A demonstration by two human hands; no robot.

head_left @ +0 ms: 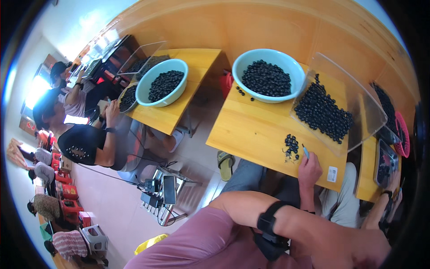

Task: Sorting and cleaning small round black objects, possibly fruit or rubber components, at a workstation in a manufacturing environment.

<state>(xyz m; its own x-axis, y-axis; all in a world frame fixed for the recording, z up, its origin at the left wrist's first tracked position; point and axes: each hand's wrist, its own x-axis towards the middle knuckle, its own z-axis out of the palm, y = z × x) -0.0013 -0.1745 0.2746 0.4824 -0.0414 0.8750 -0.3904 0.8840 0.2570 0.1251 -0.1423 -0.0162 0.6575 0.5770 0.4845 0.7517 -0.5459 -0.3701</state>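
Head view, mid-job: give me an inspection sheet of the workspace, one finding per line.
Surface: yellow wooden table, white label near its edge.
Job's things: small cluster of dark round pieces; blue basin holding more; larger heap at a clear plastic box.
Clutter: a few stray pieces beside the basin.
Right hand: closed on a slim tool beside the cluster.
Left hand: apparently raised close to the camera; grip unclear.
Cables: black cable running to the devices on a metal stool.
Surroundings: co-worker in a black top at a neighbouring table; sandal on the floor.
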